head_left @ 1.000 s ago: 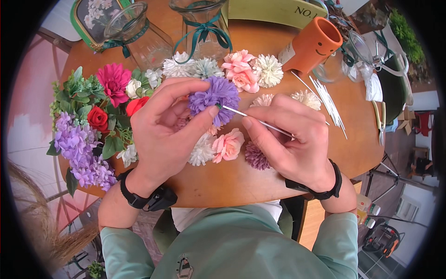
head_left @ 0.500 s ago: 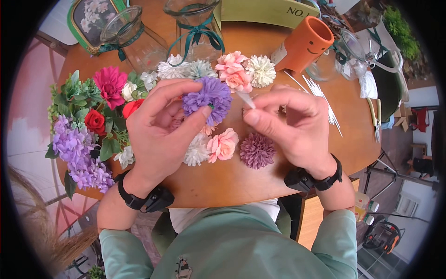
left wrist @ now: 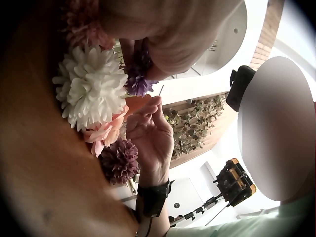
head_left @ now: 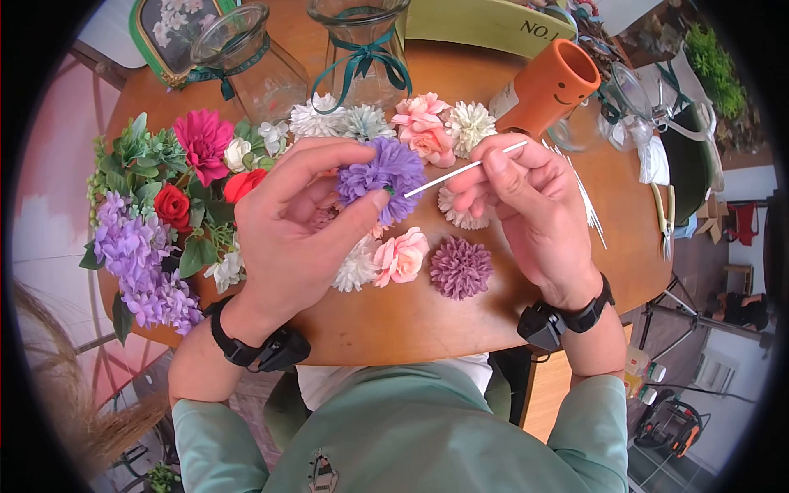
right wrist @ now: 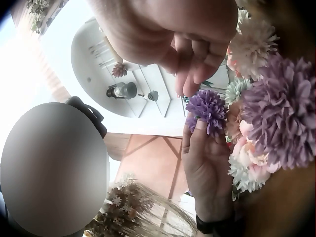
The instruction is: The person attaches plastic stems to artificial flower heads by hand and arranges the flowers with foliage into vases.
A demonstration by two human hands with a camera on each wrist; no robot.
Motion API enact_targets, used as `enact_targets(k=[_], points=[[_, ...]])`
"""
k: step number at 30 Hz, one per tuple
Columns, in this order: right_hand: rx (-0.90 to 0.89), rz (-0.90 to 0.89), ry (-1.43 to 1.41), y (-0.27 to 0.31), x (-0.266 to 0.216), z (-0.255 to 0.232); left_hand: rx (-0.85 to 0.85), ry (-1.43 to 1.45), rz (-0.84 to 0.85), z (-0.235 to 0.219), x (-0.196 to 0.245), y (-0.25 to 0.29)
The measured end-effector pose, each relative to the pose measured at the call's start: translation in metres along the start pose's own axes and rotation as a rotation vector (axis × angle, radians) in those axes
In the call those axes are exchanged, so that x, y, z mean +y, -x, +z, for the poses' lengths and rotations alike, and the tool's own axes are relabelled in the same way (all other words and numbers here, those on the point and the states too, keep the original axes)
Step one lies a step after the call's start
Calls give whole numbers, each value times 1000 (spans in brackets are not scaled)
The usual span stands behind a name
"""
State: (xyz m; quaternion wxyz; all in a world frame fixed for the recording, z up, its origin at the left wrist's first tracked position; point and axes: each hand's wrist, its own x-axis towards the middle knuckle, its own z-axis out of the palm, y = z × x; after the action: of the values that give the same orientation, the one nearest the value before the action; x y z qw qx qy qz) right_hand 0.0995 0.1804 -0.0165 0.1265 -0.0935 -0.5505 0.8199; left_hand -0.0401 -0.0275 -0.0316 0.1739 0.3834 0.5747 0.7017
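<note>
In the head view my left hand [head_left: 288,238] pinches a purple artificial flower head [head_left: 386,164] between thumb and fingers, its small green base facing right. A thin white stick [head_left: 444,179] is pinched between the thumb and fingers of my right hand [head_left: 534,209]. Its lower left end is right at the flower's base, while the other end points up and right past my fingertips. Below the gap between the hands lies a mauve pompom flower [head_left: 461,268]. Pink roses [head_left: 402,255] and a white flower [left wrist: 91,86] lie close to my left hand.
Mixed flowers and greenery [head_left: 148,246] fill the left side. Glass vases [head_left: 362,57] with ribbons stand behind. An orange smiling pot [head_left: 551,90] tilts at the back right, near loose white sticks [head_left: 588,201] and pliers [head_left: 664,218]. A green box [head_left: 493,29] is at the back.
The right hand first drew the stick away from the flower, then turned palm-up, bringing one stick end back at the flower's base. The left hand kept its hold on the flower.
</note>
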Motion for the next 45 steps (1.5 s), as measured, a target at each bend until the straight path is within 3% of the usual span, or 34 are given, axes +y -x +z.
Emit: enact_targets(k=[34, 39, 45], points=[[-19, 44, 25, -1, 5, 1, 34, -1, -36, 1, -1, 1], [73, -36, 129, 3, 1, 11, 30, -11, -6, 0, 1, 1], [48, -155, 182, 9, 4, 9, 8, 15, -54, -1, 2, 2]])
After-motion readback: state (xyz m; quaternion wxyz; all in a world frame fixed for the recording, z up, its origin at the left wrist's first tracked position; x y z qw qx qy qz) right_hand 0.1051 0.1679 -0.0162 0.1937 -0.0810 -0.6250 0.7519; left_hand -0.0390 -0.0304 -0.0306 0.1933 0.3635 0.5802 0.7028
